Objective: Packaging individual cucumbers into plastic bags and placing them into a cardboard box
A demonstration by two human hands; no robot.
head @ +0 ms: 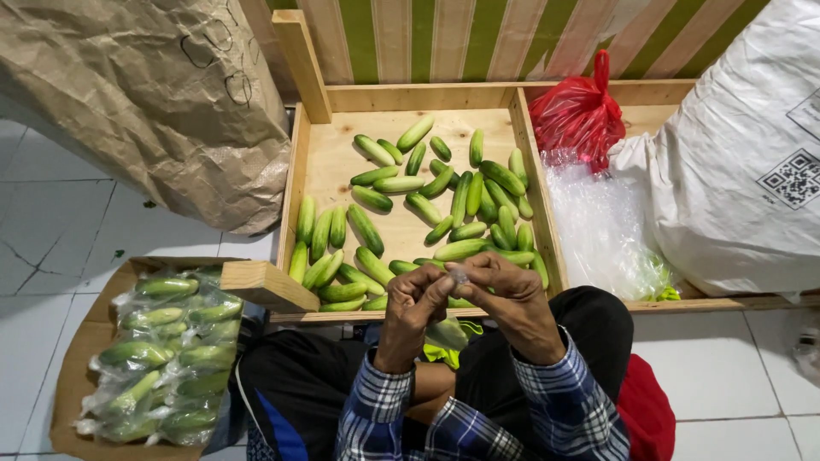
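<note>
1. Right now both hands meet in front of the person's lap, just at the near edge of the wooden tray [316,154].
2. The left hand [414,307] is curled closed, and its fingertips pinch the neck of a clear plastic bag [448,331].
3. The right hand [512,299] is closed too, with its fingers bent over the same twisted top of the bag, so both hands touch each other there.
4. The bag hangs down between the two wrists, and something green shows inside it; I cannot tell how many pieces it has.
5. The wooden tray has a left compartment with many loose cucumbers [427,205] lying flat, some in a neat row at the left and the others scattered to the right.
6. The right compartment of the tray holds a tied red plastic bag [579,115], a heap of clear plastic bags [602,230] and a big white sack [735,171].
7. A cardboard box [73,367] lies on the white tiled floor [60,222] at the person's left, and it is filled with packed cucumbers [166,358] in clear bags.
8. A large brown paper sack [145,102] lies behind this box, beside the tray.
9. The person wears checked sleeves [564,401] and dark trousers.
</note>
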